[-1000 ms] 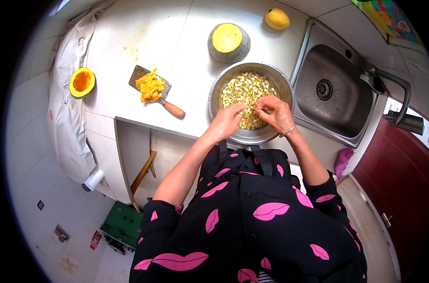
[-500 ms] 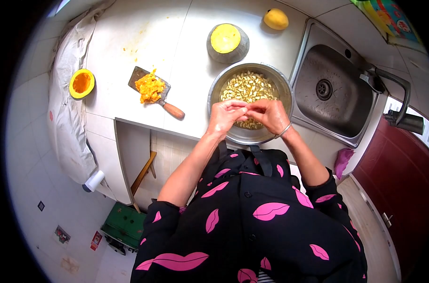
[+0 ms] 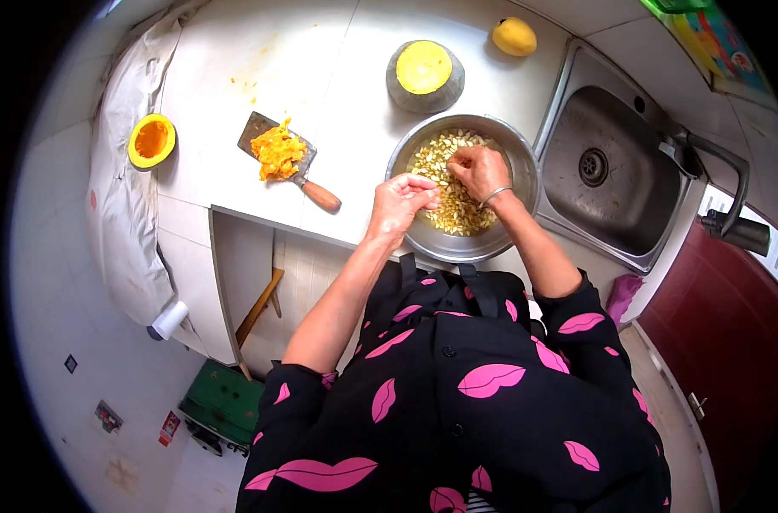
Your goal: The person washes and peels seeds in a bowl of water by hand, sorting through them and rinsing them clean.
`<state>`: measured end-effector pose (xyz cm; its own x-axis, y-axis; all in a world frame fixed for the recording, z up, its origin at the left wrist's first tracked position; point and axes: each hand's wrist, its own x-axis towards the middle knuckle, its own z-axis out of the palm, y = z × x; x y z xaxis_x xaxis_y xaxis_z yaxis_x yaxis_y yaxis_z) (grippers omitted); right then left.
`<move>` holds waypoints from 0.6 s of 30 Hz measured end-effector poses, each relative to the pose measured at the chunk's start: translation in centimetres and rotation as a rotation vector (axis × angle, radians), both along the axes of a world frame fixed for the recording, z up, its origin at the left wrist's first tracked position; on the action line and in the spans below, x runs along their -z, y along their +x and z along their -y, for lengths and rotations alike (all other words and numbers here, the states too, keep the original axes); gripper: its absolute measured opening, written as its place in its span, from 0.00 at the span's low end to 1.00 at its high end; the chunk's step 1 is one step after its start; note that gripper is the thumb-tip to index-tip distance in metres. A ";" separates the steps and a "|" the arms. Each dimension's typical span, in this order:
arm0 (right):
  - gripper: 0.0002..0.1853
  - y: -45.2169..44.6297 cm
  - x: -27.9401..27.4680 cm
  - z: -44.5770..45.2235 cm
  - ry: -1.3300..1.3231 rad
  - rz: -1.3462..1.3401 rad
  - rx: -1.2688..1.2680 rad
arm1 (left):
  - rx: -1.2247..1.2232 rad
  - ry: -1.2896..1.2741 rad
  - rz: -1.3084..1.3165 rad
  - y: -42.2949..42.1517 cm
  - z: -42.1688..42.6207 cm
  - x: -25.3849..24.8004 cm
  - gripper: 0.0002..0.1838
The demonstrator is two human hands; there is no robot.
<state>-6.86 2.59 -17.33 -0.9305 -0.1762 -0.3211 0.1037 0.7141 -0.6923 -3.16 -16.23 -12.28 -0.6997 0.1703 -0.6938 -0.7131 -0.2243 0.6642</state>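
A metal bowl point(image 3: 532, 192) of pumpkin seeds point(image 3: 464, 214) in water stands on the counter before me. My left hand point(image 3: 399, 207) is over the bowl's left side, its thumb and fingers drawn together; whatever may be between them is too small to make out. My right hand point(image 3: 483, 175) reaches down over the seeds in the middle, fingertips closed together at the seeds. What the right fingers hold, if anything, is hidden. A small gap separates the two hands.
Left of the bowl lies a wooden-handled cleaver point(image 3: 320, 197) bearing orange pumpkin pulp point(image 3: 278, 152). A cut pumpkin point(image 3: 425, 68) stands behind the bowl, and a hollowed pumpkin piece point(image 3: 152, 142) sits far left. A yellow mango point(image 3: 514, 37) is near the sink point(image 3: 611, 167) on the right.
My hands were meeting fingertip to fingertip over the bowl. The right one has moved away and forward, down to the seeds; the left stays near the rim. The view has shifted slightly.
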 end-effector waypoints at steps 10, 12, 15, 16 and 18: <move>0.24 1.2 -4.7 -3.3 -1.157 0.957 0.452 | 0.104 -0.029 -0.133 -1.4 -0.7 -0.8 0.10; 0.26 1.1 -5.7 -3.1 -1.224 0.970 0.436 | 0.167 -0.122 -0.234 -1.5 -1.2 -0.5 0.12; 0.31 1.2 -5.9 -3.2 -1.229 0.978 0.402 | 0.221 -0.326 -0.372 -1.7 -2.1 -0.6 0.11; 0.31 1.2 -6.1 -3.1 -1.201 0.976 0.397 | 0.213 -0.389 -0.417 -1.7 -2.5 -0.9 0.13; 0.33 1.0 -7.2 -2.7 -1.124 0.944 0.370 | 0.314 -0.559 -0.491 -2.0 -2.8 -1.8 0.12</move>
<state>-5.86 5.31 -10.16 -0.5115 -0.5378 -0.6701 0.8586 -0.2899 -0.4228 -5.17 -13.39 -10.50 -0.9238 0.1282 -0.3607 -0.2856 0.3964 0.8725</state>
